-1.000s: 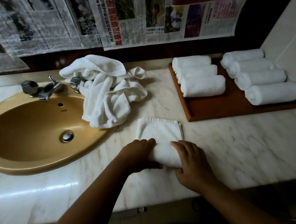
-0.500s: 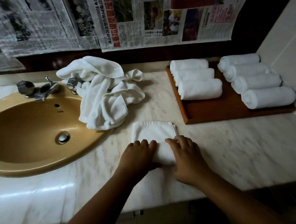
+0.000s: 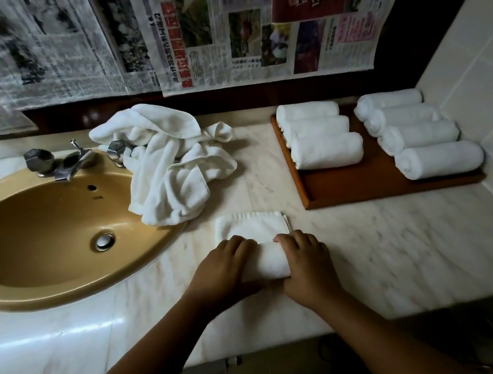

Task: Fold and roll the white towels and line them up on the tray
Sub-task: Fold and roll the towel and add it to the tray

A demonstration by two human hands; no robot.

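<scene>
Beside the tray (image 3: 364,185), left hand (image 3: 221,268) and right hand (image 3: 307,263) curl round the half-rolled towel (image 3: 266,261); finishing probably needs even forward pressure.

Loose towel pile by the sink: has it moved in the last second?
No. The loose towel pile still drapes over the right tap handle and overhangs the sink rim at the same spot.
</scene>
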